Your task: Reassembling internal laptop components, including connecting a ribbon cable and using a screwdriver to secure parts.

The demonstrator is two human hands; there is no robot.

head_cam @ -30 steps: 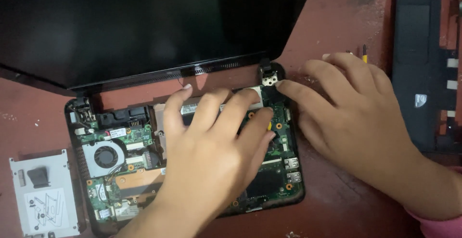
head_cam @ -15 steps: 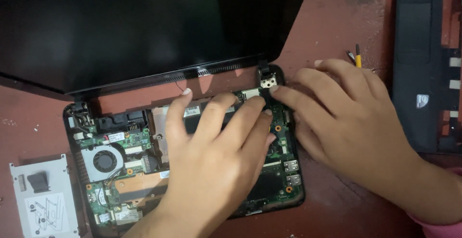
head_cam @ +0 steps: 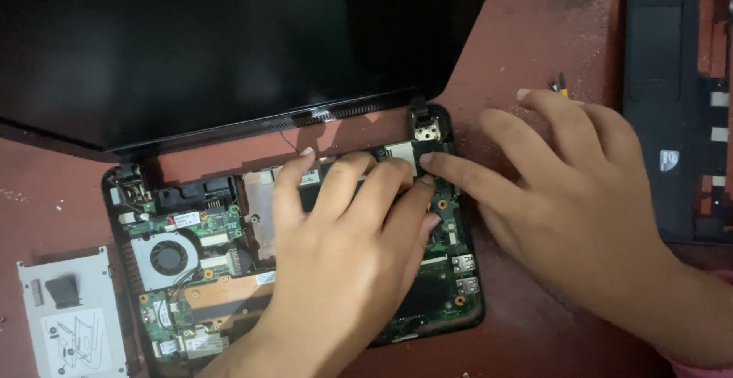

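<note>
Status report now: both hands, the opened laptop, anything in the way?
Left hand flat on the circuit board, fingers spread. Right hand fingertip at the hinge corner. Opened laptop base on the red table. Nothing between the hands; drive caddy lies apart.

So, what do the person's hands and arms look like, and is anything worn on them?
Both hands are bare: no gloves, rings or watch show. The left hand has short nails and a bare forearm. The right hand is also bare, with a pink sleeve edge at the wrist, near the frame's corner.
</note>
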